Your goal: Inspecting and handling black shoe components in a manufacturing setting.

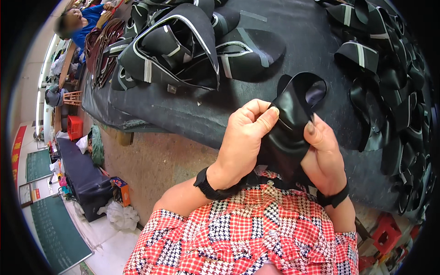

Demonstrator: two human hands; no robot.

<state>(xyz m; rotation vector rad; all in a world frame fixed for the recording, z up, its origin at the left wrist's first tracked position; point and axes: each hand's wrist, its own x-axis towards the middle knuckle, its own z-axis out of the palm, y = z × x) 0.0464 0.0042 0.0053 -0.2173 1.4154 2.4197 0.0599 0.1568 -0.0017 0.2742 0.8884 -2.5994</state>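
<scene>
A glossy black leather shoe upper [293, 112] is held up in front of me at the near edge of the table, its curved opening toward the far side. My left hand [243, 142] pinches its left edge between thumb and fingers. On the opposite edge, my right hand [326, 158] grips the leather with the thumb raised along it; the fingers behind are partly hidden. The lower part of the upper hangs down toward my lap. Beyond my left hand lies a heap of black uppers [149, 71] with pale grey tape strips along their seams.
More taped black uppers [360, 55] are piled along the right side of the dark covered table [305, 48]. At far left, a person in blue [91, 25] works beside stacked brown pieces [103, 50]. A red crate [385, 233] stands at lower right, a dark bench [85, 178] at left.
</scene>
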